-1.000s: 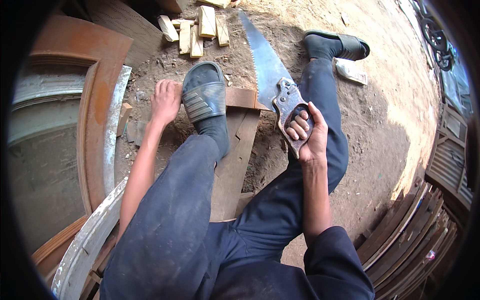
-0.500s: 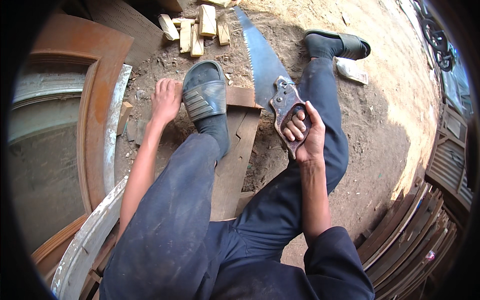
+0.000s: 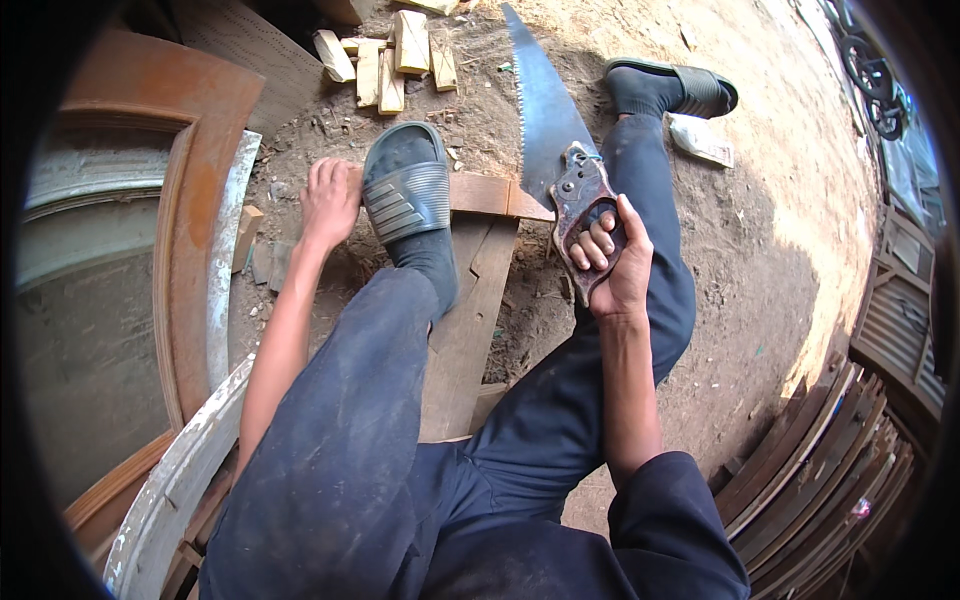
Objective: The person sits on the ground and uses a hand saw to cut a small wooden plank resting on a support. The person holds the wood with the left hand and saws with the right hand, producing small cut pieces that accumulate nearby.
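Note:
My right hand (image 3: 615, 255) is wrapped round the dark, worn handle of a handsaw (image 3: 548, 115). The saw's blade points away from me, its teeth facing left, beside the right end of a reddish-brown wood piece (image 3: 480, 194). A thin line crosses that piece near its end. Under it runs a longer plank (image 3: 465, 330) toward me. My left foot, in a dark slide sandal (image 3: 408, 195), presses on the wood piece. Beyond the foot, my left hand (image 3: 330, 205) grips the piece's left end, its fingers curled over it and partly hidden.
Several short wood blocks (image 3: 410, 45) lie on the dirt ahead. A brown panelled door (image 3: 215, 110) and a curved white-painted frame (image 3: 185, 455) stand at left. Long boards (image 3: 800, 480) are stacked at lower right. A white packet (image 3: 702, 142) lies by my right foot.
The saw has shifted right with my right hand, off the wood piece, whose right end and thin line now show. My left hand and foot have stayed in place.

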Available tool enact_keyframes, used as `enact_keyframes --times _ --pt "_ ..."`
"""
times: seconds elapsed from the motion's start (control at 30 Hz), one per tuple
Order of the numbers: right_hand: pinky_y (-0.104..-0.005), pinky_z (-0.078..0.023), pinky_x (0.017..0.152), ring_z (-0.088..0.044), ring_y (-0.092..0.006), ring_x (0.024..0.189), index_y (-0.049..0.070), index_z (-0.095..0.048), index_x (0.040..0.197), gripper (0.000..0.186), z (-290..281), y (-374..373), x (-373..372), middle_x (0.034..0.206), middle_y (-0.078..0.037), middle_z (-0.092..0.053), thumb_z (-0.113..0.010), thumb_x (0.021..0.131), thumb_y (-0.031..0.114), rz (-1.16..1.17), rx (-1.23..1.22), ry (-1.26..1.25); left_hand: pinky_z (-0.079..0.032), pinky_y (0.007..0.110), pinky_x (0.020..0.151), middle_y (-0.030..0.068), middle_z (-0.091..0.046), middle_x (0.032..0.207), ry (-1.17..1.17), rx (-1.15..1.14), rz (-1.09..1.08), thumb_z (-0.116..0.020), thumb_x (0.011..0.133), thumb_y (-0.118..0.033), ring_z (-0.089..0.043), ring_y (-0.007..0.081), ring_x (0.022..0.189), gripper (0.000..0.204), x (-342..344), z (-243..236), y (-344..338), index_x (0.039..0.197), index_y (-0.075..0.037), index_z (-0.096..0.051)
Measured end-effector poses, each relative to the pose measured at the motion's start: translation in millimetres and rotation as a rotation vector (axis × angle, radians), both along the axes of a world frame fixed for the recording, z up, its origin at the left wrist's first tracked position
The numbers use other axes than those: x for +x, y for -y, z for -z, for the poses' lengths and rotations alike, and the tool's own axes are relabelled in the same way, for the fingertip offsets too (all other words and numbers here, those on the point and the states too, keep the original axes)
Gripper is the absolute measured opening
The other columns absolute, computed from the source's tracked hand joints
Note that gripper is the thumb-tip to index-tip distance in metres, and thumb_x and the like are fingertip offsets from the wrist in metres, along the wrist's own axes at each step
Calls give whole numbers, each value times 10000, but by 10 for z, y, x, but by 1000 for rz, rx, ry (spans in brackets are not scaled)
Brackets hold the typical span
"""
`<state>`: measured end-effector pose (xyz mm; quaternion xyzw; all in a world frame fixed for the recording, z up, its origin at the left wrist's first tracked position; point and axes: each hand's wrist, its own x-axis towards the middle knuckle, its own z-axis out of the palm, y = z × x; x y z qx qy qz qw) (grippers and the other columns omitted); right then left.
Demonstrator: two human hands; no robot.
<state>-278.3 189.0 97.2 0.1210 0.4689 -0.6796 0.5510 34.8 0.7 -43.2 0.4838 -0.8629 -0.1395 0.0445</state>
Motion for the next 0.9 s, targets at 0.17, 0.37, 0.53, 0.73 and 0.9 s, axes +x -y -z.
enact_keyframes --times 0.17,0.37,0.53,0.73,0.9 --pt "-241 -315 402 -320 -72 381 109 -453 732 323 88 -39 -99 506 47 -337 -518 952 337 -131 51 78 -354 542 978 129 -477 1278 23 1 2 -465 955 -275 -363 325 1294 301 18 25 17 1184 -83 -498" --pt "-238 -317 398 -327 -72 382 115 -445 739 324 84 -39 57 517 49 -343 -521 952 347 -56 15 21 -353 535 979 134 -473 1282 33 2 -4 -455 961 -282 -359 320 1299 310 -5 -6 -6 1189 -76 -495" --pt "-237 -319 399 -326 -71 386 112 -443 734 323 95 -9 4 520 44 -343 -529 947 339 -101 41 15 -351 540 977 133 -470 1284 43 28 -6 -445 967 -284 -349 317 1305 313 15 10 15 1190 -69 -487" --pt "-247 -311 399 -327 -74 382 106 -464 739 306 -17 -23 137 523 46 -350 -552 938 320 -123 117 -172 -352 554 967 140 -466 1294 24 2 1 -447 965 -288 -350 320 1304 324 7 26 13 1197 -64 -483" --pt "-229 -308 406 -350 -31 446 74 -513 741 258 79 -12 99 582 56 -435 -579 942 221 -238 186 -545 -356 559 964 144 -471 1291 36 4 -12 -447 965 -290 -358 322 1301 329 13 26 0 1198 -62 -487"
